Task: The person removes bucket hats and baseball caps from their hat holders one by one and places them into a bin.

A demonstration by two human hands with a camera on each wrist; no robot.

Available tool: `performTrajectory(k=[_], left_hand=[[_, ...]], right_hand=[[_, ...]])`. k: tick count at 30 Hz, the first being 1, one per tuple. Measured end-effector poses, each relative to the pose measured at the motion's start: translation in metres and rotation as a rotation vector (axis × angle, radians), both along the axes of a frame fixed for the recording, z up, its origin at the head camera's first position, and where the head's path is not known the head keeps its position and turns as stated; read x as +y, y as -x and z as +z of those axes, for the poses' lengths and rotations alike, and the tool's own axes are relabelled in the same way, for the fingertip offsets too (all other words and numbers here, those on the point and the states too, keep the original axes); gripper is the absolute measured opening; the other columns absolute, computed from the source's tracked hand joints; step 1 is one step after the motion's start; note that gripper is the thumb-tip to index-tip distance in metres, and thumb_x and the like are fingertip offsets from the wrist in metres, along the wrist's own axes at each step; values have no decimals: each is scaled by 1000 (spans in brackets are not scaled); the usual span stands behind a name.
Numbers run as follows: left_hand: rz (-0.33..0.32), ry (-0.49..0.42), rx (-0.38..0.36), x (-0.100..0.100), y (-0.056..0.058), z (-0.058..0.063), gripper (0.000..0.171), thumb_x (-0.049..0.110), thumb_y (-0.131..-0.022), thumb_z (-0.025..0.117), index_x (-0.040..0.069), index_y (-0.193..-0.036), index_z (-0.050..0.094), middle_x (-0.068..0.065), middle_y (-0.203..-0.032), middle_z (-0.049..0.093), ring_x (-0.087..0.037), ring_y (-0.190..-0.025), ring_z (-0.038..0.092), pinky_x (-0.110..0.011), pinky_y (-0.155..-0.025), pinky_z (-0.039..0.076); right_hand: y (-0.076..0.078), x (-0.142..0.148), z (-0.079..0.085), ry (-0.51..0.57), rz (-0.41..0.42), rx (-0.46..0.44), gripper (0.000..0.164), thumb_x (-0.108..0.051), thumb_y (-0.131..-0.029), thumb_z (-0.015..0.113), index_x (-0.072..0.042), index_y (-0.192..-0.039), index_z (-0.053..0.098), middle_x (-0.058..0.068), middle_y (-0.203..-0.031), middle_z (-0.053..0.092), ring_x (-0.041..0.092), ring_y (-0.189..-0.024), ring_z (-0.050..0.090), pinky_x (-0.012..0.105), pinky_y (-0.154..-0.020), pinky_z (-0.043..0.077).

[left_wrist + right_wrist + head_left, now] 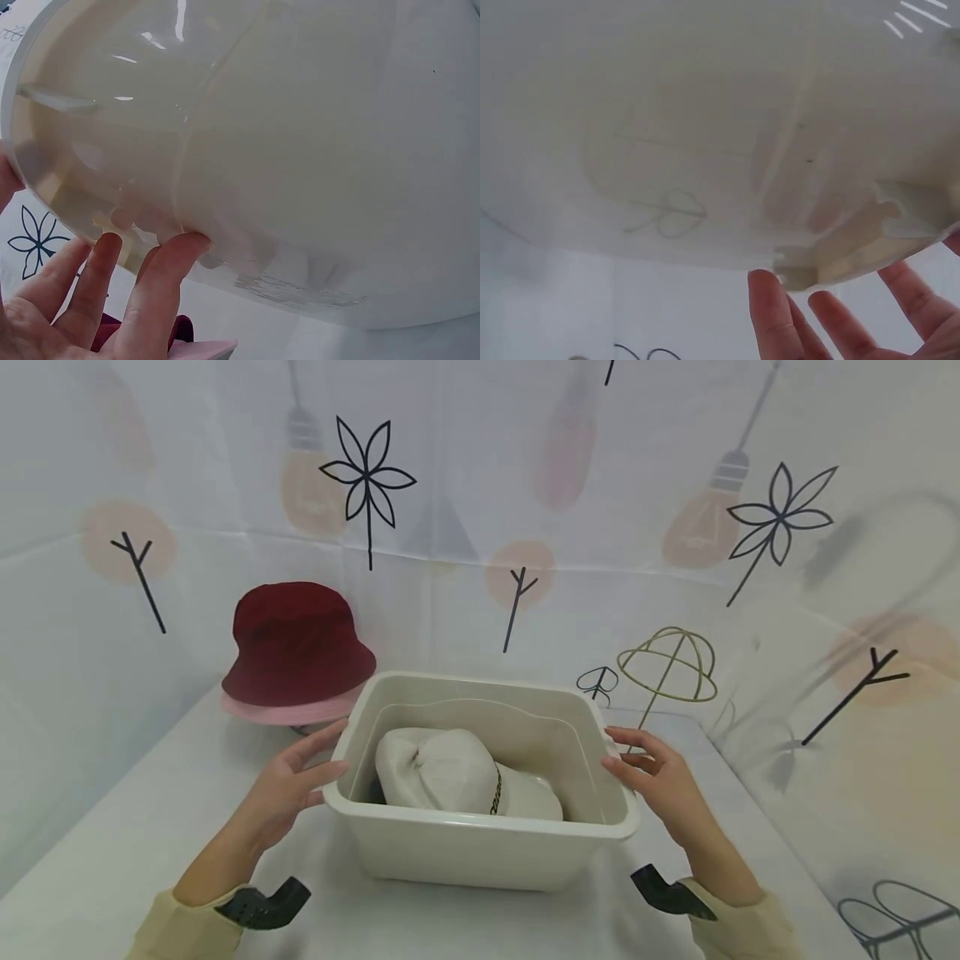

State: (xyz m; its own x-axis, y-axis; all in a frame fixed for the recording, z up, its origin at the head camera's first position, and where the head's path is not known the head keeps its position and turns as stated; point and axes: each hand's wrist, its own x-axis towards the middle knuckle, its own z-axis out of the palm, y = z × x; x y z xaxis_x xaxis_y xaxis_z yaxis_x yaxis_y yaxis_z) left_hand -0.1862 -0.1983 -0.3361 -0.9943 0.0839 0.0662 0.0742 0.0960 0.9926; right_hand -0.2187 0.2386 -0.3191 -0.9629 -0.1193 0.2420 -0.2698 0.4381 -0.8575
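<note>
A cream plastic tub (495, 852) stands on the white table in front of me, between both hands. Inside lies a white cap (457, 768) with a dark chain across its front, its brim toward the right. My left hand (288, 785) is at the tub's left end, fingers spread and touching its rim and outer wall. At the right end, my right hand (660, 781) has its fingertips against the rim, fingers loosely extended. In the right wrist view, those fingers (772, 319) show just beside the moulded handle edge.
A dark red bucket hat (300, 643) sits over a pink hat (300, 708) at the back left, behind my left hand. A patterned white cloth (450, 460) hangs behind the white table (187, 810). Dark bands (262, 906) are on both wrists.
</note>
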Motion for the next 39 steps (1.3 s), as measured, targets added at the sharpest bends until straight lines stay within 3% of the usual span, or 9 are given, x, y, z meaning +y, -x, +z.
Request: performTrajectory(k=[8, 16, 29, 39], left_hand=[[3, 4, 2, 0, 1, 0, 64, 20, -90, 63, 13, -145, 33, -13, -142, 34, -34, -122, 44, -46, -88, 47], [5, 5, 5, 1, 1, 1, 63, 20, -89, 63, 13, -145, 33, -15, -142, 34, -36, -122, 44, -47, -87, 47], [16, 1, -1, 1, 0, 0, 62, 23, -91, 61, 13, -145, 33, -14, -143, 34, -31, -121, 42, -47, -87, 47], [113, 1, 9, -4, -3, -7, 61, 33, -95, 53, 10, -146, 28, -18, -141, 37, -24, -119, 44, -46, -87, 47]], right_hand=[[6, -4, -8, 136, 47, -97, 48, -24, -94, 56, -4, -135, 41, 20, -125, 42, 14, -91, 58, 33, -72, 52], [9, -7, -15, 261, 85, -111, 38, -24, -97, 50, -12, -132, 42, 10, -109, 52, 16, -90, 59, 35, -70, 53], [7, -10, -17, 292, 47, -126, 38, -25, -96, 50, -14, -132, 42, 9, -110, 54, 17, -91, 60, 35, -70, 53], [7, -9, -18, 304, 49, -124, 40, -26, -97, 50, -13, -134, 41, 10, -110, 53, 18, -91, 60, 35, -69, 53]])
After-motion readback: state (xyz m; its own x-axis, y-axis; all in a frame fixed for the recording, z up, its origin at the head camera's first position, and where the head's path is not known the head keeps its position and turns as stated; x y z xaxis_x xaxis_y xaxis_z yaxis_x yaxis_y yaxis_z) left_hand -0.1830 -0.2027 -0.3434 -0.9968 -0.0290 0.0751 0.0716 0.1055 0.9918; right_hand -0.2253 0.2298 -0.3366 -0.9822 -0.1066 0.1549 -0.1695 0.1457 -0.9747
